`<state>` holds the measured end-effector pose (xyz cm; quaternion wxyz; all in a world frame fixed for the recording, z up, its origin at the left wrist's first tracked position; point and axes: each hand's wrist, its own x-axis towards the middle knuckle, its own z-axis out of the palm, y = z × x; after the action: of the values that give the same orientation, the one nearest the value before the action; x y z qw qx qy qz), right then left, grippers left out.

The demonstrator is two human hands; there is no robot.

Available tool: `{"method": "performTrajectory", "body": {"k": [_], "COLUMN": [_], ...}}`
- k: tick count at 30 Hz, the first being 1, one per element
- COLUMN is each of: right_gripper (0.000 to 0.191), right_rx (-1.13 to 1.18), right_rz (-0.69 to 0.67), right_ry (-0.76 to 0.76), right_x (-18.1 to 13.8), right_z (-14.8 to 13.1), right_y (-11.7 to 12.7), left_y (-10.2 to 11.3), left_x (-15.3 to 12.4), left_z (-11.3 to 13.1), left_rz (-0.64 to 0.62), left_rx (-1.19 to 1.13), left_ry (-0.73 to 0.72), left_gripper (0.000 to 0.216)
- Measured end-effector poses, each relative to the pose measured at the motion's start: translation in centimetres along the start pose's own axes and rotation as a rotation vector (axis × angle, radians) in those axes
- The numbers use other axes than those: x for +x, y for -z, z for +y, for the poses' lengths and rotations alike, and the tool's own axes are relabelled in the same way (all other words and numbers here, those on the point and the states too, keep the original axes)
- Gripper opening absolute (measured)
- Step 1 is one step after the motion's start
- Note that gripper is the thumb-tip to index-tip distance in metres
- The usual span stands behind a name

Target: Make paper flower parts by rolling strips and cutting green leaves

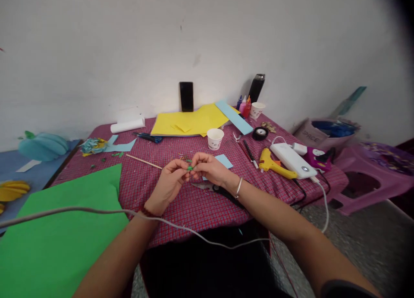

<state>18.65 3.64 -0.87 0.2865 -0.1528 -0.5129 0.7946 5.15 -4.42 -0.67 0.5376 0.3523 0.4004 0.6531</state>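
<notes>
Where the bench (139, 183) is covered by a checked cloth (190, 218), its left front is overlapped by a green sheet (71, 233). Toward the rear, yellow paper (181, 120) is spread, its right part crossed by a blue strip (234, 117); a phone (186, 96) is stood upright just behind it. On the right, a white power bank (291, 159) is placed beside a yellow glue gun (274, 165). Near the front middle, the left hand (170, 180) and the right hand (211, 168) are brought close together. Black-handled scissors (223, 192) are laid below the right hand and partly covered by it. A paper cup (215, 139) is set upright just beyond the hands, and a thin stick (142, 161) is pointed toward the left hand. Green scraps (118, 154) are strewn near the sheet. Between the hands, over the cloth, a small green piece (190, 168) is held, pinched from both sides; the fingers (178, 163) of each hand are closed against the thumb, with scarcely any gap left.
</notes>
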Motion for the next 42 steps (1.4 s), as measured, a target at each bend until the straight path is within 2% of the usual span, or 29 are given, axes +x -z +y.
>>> {"method": "performTrajectory", "body": {"k": [9,13,19,25,28,31,33,35,38,42], "right_gripper": [0.008,0.007,0.006,0.022,0.022,0.019,0.018,0.017,0.017,0.017], "right_rx": [-0.101,-0.177,-0.224,-0.319,-0.333,-0.334,-0.340,-0.355,-0.389,-0.425], "right_rz": [-0.024,-0.024,0.009,-0.024,-0.011,0.012,0.036,0.056,0.060,0.046], "right_ry": [0.070,0.091,0.081,-0.006,-0.012,0.001,0.017,0.031,0.045,0.058], "right_x": [-0.3,-0.4,-0.3,-0.3,-0.3,-0.1,0.1,0.2,0.2,0.1], "right_z": [0.2,0.2,0.0,-0.2,-0.1,0.0,0.1,0.1,0.1,0.0], "right_y": [-0.3,-0.3,-0.4,-0.3,-0.3,-0.2,-0.1,0.0,0.1,0.1], "left_y": [0.0,-0.2,-0.1,0.1,0.2,0.3,0.6,0.9,1.2,1.0], "left_x": [-0.4,-0.4,-0.3,-0.5,-0.4,-0.1,0.1,0.3,0.5,0.5], "left_z": [0.3,0.1,0.0,-0.2,-0.4,-0.4,-0.3,-0.2,-0.4,-0.7], "left_rz": [-0.015,0.017,0.062,0.071,0.091,0.109,0.128,0.134,0.114,0.053], "left_rx": [-0.047,0.061,0.223,0.429,0.437,0.331,0.233,0.203,0.251,0.384], "left_ry": [0.010,-0.022,-0.152,-0.244,-0.235,-0.186,-0.114,-0.017,0.079,0.038], "left_gripper": [0.008,0.018,0.017,0.016,0.017,0.015,0.013,0.023,0.039,0.034]}}
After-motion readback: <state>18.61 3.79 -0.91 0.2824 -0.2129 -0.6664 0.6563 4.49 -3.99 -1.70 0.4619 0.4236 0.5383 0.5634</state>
